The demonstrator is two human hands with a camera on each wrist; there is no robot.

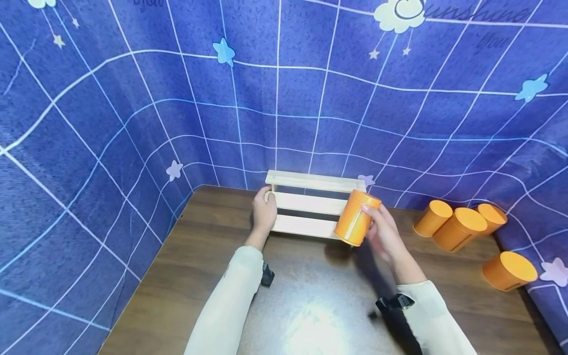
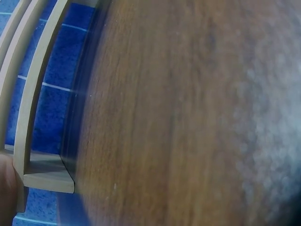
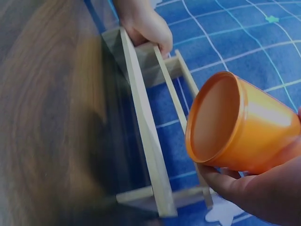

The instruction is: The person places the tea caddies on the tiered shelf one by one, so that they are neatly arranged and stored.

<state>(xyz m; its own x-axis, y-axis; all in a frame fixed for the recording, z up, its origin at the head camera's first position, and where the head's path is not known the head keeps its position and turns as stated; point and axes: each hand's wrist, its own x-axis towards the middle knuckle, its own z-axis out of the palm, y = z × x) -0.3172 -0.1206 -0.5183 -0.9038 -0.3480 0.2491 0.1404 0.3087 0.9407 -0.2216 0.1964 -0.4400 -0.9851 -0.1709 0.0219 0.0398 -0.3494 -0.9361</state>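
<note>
The orange cup [image 1: 357,217] sits at frame centre, held in the right hand [image 1: 384,232], whose grip is curled round its side. Its long axis tilts, with the open mouth up and slightly right. The left hand [image 1: 264,213] clasps the left end of the wooden rack [image 1: 310,203] on the table [image 1: 199,256]. 4 more orange cups [image 1: 461,228] stand at right.

A dark brown wooden table [image 1: 199,276] carries a pale slatted wooden rack [image 1: 310,203] standing at its far edge, and four orange cups [image 1: 461,228] lying tipped near its right side.
</note>
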